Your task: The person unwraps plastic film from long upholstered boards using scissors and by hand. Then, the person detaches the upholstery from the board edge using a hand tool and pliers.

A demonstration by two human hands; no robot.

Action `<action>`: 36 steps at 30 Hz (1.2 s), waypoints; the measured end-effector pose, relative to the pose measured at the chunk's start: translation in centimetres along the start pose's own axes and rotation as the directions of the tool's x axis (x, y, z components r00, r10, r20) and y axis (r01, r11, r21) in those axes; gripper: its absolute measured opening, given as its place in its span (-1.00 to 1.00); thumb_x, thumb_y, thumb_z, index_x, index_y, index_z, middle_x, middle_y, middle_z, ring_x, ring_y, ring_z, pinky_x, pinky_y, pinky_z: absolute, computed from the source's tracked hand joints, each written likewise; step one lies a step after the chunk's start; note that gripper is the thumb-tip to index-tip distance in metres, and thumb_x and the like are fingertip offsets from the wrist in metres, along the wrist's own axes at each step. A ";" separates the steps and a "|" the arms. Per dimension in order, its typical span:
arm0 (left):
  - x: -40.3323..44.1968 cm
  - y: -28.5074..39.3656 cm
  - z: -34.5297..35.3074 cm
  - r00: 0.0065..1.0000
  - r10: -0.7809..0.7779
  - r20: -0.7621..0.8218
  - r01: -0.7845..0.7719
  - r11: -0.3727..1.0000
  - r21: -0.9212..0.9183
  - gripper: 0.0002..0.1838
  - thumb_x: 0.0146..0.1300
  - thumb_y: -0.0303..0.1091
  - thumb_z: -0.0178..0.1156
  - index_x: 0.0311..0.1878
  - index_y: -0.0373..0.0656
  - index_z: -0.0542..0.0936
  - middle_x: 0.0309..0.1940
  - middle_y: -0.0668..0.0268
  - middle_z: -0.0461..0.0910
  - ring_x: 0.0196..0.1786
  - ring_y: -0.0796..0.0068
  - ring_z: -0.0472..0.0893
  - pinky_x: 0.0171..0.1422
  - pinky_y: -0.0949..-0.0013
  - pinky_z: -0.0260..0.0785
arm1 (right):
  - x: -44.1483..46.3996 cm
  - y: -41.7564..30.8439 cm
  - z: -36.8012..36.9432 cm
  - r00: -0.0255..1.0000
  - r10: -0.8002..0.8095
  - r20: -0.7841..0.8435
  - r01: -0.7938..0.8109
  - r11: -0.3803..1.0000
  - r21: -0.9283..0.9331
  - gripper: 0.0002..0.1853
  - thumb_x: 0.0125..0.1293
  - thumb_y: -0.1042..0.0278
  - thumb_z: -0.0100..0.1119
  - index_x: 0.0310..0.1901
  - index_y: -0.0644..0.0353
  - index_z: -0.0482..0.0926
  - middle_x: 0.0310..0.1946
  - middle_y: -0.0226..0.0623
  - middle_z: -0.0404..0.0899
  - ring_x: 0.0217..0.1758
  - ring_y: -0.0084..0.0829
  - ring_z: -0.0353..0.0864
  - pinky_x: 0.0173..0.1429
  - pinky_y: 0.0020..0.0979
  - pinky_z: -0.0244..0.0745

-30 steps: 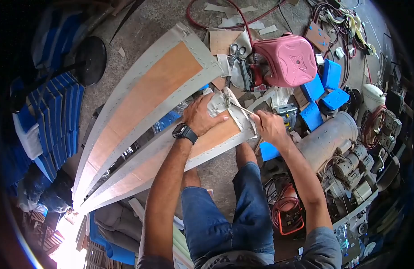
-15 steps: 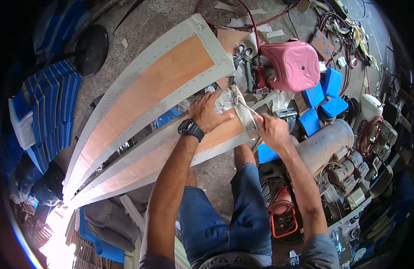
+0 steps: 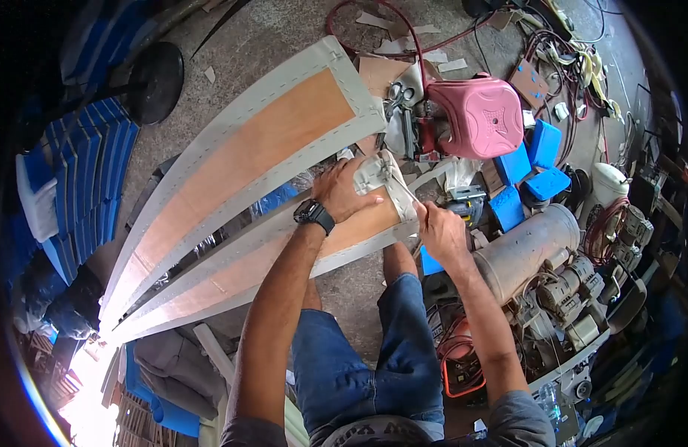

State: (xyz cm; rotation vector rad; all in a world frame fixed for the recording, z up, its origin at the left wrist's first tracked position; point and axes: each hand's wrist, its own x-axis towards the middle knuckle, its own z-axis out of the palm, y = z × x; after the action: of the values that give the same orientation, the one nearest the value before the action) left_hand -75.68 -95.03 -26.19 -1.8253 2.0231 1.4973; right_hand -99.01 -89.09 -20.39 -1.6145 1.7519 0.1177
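Note:
Two long curved wooden panels with stapled pale fabric edges lie side by side, the upper panel beyond the lower panel. My left hand, with a black watch on its wrist, lies spread on the wide end of the lower panel, beside the folded fabric corner. My right hand is closed around a thin rod-like tool, whose far end reaches the fabric at that corner. The handle is hidden in my fingers, and the tip is too small to tell.
A pink stool stands beyond the panels, with scissors and fabric scraps near it. Blue pads, a grey metal tank and a compressor are at the right. Blue stacked pieces stand at the left; a red hose crosses the floor.
My right hand has moved slightly down and left, still holding the tool. My left hand stays on the panel. The view has shifted a little.

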 end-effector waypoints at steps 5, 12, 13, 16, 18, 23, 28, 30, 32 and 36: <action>0.2 -0.7 0.6 0.997 0.037 -0.062 -0.039 0.999 -0.028 -0.09 -0.13 0.14 0.52 0.32 -0.03 0.46 0.14 0.10 0.58 0.19 0.02 0.57 0.27 0.00 0.44 | 0.3 -0.5 -0.5 1.000 -0.011 -0.004 0.011 1.000 -0.026 -0.56 0.54 0.04 -0.05 -0.35 0.23 0.58 -0.57 0.08 0.60 -0.44 0.12 0.65 -0.34 0.06 0.54; -0.3 -0.8 0.9 0.995 0.064 -0.072 -0.067 0.997 -0.040 -0.12 -0.13 0.10 0.52 0.30 -0.03 0.47 0.12 0.13 0.57 0.18 0.02 0.57 0.26 -0.01 0.43 | 2.2 3.1 3.0 0.998 -0.065 0.017 0.064 0.998 0.028 -0.57 0.53 0.06 -0.02 -0.38 0.24 0.55 -0.55 0.05 0.60 -0.40 0.13 0.64 -0.33 0.03 0.52; -0.1 -1.4 1.1 0.991 0.098 -0.092 -0.101 0.995 -0.024 -0.11 -0.13 0.09 0.52 0.31 -0.03 0.47 0.13 0.13 0.57 0.18 0.02 0.57 0.27 0.00 0.43 | 3.2 4.4 4.6 0.985 -0.162 -0.055 0.169 0.968 0.184 -0.58 0.53 0.07 -0.01 -0.39 0.25 0.54 -0.54 0.04 0.59 -0.39 0.13 0.63 -0.33 0.02 0.51; 0.3 -1.4 1.0 0.998 0.041 -0.048 -0.043 0.999 -0.031 -0.11 -0.13 0.09 0.52 0.31 -0.03 0.47 0.15 0.13 0.56 0.21 0.03 0.55 0.30 0.02 0.40 | 5.1 5.6 5.4 0.978 -0.208 -0.010 0.205 0.955 0.212 -0.60 0.52 0.10 0.00 -0.39 0.24 0.52 -0.52 0.04 0.58 -0.36 0.13 0.62 -0.31 0.00 0.49; 0.5 -1.2 0.9 0.999 0.039 -0.004 -0.039 0.998 -0.051 -0.10 -0.12 0.11 0.52 0.32 -0.02 0.45 0.17 0.13 0.55 0.24 0.04 0.54 0.32 0.01 0.39 | 5.1 6.1 4.9 0.973 -0.229 -0.001 0.225 0.955 0.191 -0.61 0.53 0.11 -0.01 -0.37 0.25 0.52 -0.51 0.03 0.57 -0.37 0.13 0.61 -0.31 -0.02 0.49; -0.1 -0.2 -0.5 1.000 0.020 0.013 -0.019 0.999 -0.038 -0.07 -0.11 0.12 0.52 0.35 -0.01 0.42 0.18 0.13 0.55 0.25 0.04 0.53 0.33 0.03 0.39 | 1.9 3.8 0.6 0.981 -0.189 0.053 0.184 0.980 0.077 -0.67 0.54 0.14 -0.03 -0.31 0.23 0.47 -0.49 0.02 0.59 -0.40 0.13 0.62 -0.34 0.01 0.49; 0.1 -0.3 -0.1 1.000 0.020 0.004 -0.020 0.998 -0.052 -0.08 -0.11 0.10 0.53 0.33 -0.02 0.42 0.18 0.11 0.55 0.25 0.02 0.53 0.33 0.03 0.40 | -2.6 1.5 0.5 0.995 -0.061 0.074 0.060 0.998 0.013 -0.74 0.52 0.19 0.02 -0.26 0.21 0.43 -0.44 0.04 0.62 -0.41 0.13 0.63 -0.36 0.03 0.51; 0.3 -0.7 -0.1 1.000 0.007 0.018 -0.006 0.998 -0.063 -0.08 -0.11 0.09 0.53 0.33 -0.02 0.42 0.18 0.11 0.55 0.26 0.01 0.53 0.33 0.02 0.40 | -2.5 0.5 1.3 0.998 -0.024 0.064 0.022 0.999 0.038 -0.80 0.51 0.22 0.03 -0.14 0.19 0.48 -0.41 0.03 0.62 -0.37 0.12 0.64 -0.34 0.02 0.52; 0.2 -0.7 -0.1 0.999 0.034 0.000 -0.034 0.997 -0.062 -0.08 -0.11 0.09 0.54 0.34 -0.03 0.42 0.17 0.10 0.56 0.25 0.01 0.53 0.32 0.00 0.41 | -2.6 -0.5 2.2 0.998 0.012 0.054 -0.015 0.997 0.071 -0.81 0.49 0.26 0.05 -0.03 0.18 0.52 -0.38 0.01 0.61 -0.34 0.11 0.64 -0.32 0.00 0.52; 0.2 -0.4 -0.6 0.998 -0.001 0.065 0.005 0.998 -0.063 -0.05 -0.09 0.07 0.55 0.37 -0.12 0.41 0.31 0.09 0.49 0.33 0.08 0.50 0.39 0.11 0.38 | -4.0 -1.5 3.3 0.994 0.017 -0.112 0.008 0.975 0.221 -0.44 0.41 0.45 0.12 0.42 -0.11 0.39 -0.29 -0.11 0.57 -0.27 0.01 0.63 -0.26 -0.08 0.52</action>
State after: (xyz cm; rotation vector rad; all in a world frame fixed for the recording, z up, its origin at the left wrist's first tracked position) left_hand -75.13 -95.50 -26.26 -1.7758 1.9655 1.6149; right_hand -96.50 -84.37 -19.90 -1.4793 1.7847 -0.1661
